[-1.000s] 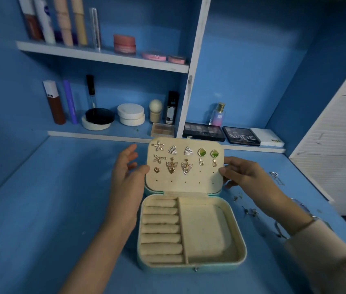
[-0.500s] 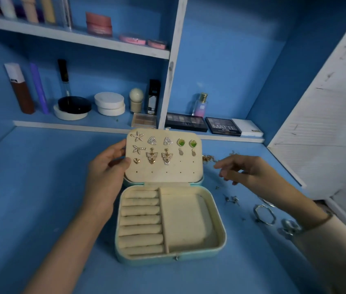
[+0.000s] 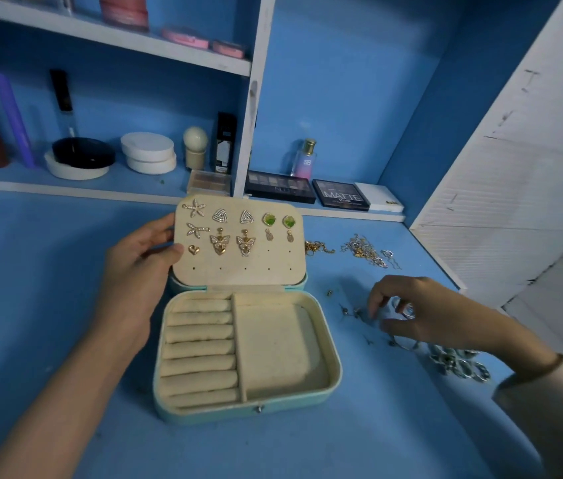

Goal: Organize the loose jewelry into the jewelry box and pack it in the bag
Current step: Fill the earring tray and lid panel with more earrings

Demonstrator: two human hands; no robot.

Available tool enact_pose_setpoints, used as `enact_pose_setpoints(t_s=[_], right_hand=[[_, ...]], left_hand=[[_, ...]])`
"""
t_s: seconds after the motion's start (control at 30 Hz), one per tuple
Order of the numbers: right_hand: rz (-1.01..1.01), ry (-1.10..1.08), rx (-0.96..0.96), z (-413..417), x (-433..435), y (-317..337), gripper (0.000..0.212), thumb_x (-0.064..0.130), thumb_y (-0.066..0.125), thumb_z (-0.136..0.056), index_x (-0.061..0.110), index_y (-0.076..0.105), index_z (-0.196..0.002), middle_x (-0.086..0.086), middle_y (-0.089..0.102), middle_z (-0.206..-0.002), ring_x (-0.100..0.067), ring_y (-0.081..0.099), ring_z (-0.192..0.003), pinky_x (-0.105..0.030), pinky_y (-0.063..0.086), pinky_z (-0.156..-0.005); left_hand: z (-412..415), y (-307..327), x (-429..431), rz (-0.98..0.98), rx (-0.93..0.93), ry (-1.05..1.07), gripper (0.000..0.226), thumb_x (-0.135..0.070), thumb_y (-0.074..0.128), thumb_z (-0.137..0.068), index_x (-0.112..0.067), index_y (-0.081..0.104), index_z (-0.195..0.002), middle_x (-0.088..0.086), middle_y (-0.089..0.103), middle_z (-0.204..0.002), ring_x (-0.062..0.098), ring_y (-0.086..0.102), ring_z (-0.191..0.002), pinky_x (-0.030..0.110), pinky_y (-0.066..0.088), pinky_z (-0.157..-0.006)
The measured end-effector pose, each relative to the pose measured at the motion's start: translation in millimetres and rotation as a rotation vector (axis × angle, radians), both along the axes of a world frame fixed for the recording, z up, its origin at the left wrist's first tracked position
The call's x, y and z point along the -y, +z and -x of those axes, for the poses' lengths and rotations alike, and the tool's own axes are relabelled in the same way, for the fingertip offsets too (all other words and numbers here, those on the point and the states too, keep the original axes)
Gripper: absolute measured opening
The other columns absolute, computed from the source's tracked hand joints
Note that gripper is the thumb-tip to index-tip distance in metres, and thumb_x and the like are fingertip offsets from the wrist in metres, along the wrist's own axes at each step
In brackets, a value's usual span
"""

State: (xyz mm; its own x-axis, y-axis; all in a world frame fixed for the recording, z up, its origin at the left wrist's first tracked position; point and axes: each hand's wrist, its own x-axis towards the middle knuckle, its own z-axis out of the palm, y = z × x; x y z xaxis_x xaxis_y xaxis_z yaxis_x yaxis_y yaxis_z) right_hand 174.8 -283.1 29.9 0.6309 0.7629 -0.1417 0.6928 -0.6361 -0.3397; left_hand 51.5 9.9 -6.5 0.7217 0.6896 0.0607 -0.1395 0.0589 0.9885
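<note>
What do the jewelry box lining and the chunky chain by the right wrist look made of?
Jewelry box lining: cream, matte, likely velvet-like fabric; soft padded rolls, no shine. Chunky chain: silver-toned metal, polished, judging by bright glints on its links.

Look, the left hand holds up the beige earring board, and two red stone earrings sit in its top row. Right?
Not red: the head view shows the two stone earrings are green. They do sit in the top row of the beige earring board the left hand holds.
</note>
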Motion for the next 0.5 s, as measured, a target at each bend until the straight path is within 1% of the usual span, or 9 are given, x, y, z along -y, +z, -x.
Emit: enact_pose_setpoints(t_s=[0.13, 0.2, 0.27, 0.43, 0.5], right_hand=[[0.029, 0.042, -0.011, 2.0, 4.0, 0.7, 0.019, 0.025, 0.073, -0.076, 0.039, 0.061, -0.079, 0.017, 0.058, -0.094, -0.004, 0.054, -0.092, -0.019, 0.042, -0.079], [0.037, 0.055, -0.021, 2.9, 5.0, -0.6, 0.014, 0.036, 0.075, -0.074, 0.04, 0.061, -0.077, 0.017, 0.056, -0.094, -0.002, 0.053, -0.094, -0.019, 0.041, -0.082], [0.051, 0.061, -0.014, 3.5, 4.9, -2.2, 0.014, 0.044, 0.074, -0.072, 0.043, 0.06, -0.074, 0.017, 0.055, -0.093, -0.001, 0.051, -0.096, -0.02, 0.041, -0.084], [0.07, 0.054, 0.013, 3.9, 2.8, -5.8, 0.014, 0.046, 0.075, -0.072, 0.041, 0.061, -0.074, 0.015, 0.055, -0.092, -0.001, 0.049, -0.096, -0.023, 0.041, -0.086], [0.07, 0.051, 0.021, 4.1, 1.8, -7.1, 0.014, 0.047, 0.074, -0.072, 0.04, 0.062, -0.074, 0.014, 0.056, -0.091, -0.001, 0.049, -0.096, -0.024, 0.041, -0.085]], left_hand=[[-0.7, -0.3, -0.7, 0.003, -0.003, 0.002, 0.049, 0.011, 0.05, -0.087, -0.026, 0.059, -0.119, -0.013, 0.067, -0.096, -0.003, 0.062, -0.084, 0.009, 0.048, -0.068], [-1.0, -0.8, -0.8, 0.004, -0.005, 0.004, 0.048, 0.011, 0.05, -0.087, -0.025, 0.06, -0.119, -0.013, 0.066, -0.096, -0.002, 0.062, -0.085, 0.011, 0.048, -0.07], [-1.1, -1.0, -0.9, 0.003, -0.007, 0.007, 0.048, 0.011, 0.05, -0.087, -0.026, 0.059, -0.118, -0.014, 0.066, -0.096, -0.003, 0.062, -0.085, 0.013, 0.047, -0.072], [-1.2, -0.7, -1.3, 0.004, -0.01, 0.002, 0.048, 0.011, 0.05, -0.087, -0.026, 0.059, -0.118, -0.013, 0.066, -0.097, -0.002, 0.061, -0.087, 0.006, 0.047, -0.065], [-0.7, -0.7, -1.3, 0.005, -0.01, -0.001, 0.048, 0.01, 0.05, -0.088, -0.026, 0.059, -0.118, -0.013, 0.066, -0.098, -0.002, 0.062, -0.088, 0.007, 0.047, -0.067]])
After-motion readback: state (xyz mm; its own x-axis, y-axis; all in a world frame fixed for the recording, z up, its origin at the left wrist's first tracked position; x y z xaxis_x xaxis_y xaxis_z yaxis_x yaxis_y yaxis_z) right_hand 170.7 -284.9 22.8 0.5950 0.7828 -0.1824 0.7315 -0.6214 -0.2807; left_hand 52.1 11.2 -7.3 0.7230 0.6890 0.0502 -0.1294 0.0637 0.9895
